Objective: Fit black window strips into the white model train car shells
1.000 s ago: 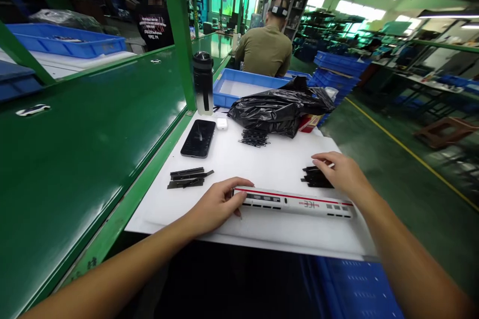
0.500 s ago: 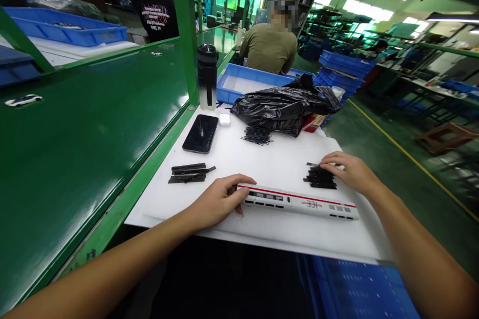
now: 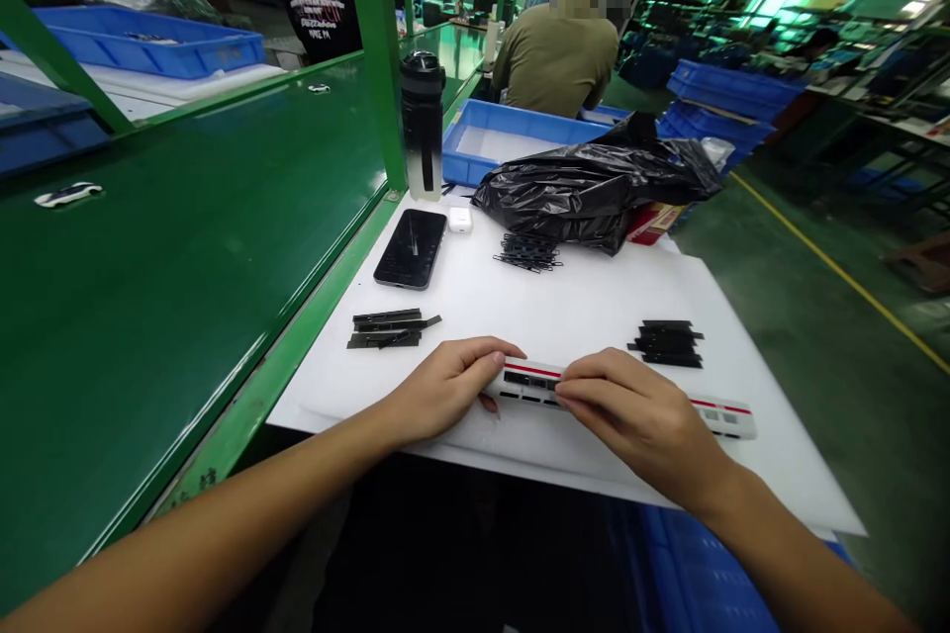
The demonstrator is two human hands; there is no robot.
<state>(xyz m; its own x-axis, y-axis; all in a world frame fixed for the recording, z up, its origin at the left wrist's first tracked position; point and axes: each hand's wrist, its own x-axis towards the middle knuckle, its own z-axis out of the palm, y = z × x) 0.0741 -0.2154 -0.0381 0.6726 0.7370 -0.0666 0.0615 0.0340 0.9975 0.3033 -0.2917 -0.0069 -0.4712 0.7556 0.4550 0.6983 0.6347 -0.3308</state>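
Observation:
A white model ICE train carriage point(image 3: 723, 418) with a red stripe and dark windows lies across the white foam sheet point(image 3: 594, 302). My left hand point(image 3: 445, 391) grips its left end. My right hand point(image 3: 638, 420) is closed over its middle and hides much of the body. Beyond the right hand sits a stack of flat black strips point(image 3: 666, 343). Left of the carriage lies a second pile of black strips point(image 3: 390, 328). Farther back is a small bundle of black comb-like parts point(image 3: 528, 252).
A black smartphone point(image 3: 411, 249), white earbud case point(image 3: 460, 220), black bottle point(image 3: 423, 124) and crumpled black plastic bag point(image 3: 598, 183) stand at the sheet's far side. Behind them is a blue tray point(image 3: 512, 143). A green workbench point(image 3: 185, 247) runs along the left; a seated co-worker point(image 3: 556, 59) sits ahead.
My right hand has moved left from the black strips onto the carriage and closed over it. The strips now lie apart from that hand, and the view has tilted slightly.

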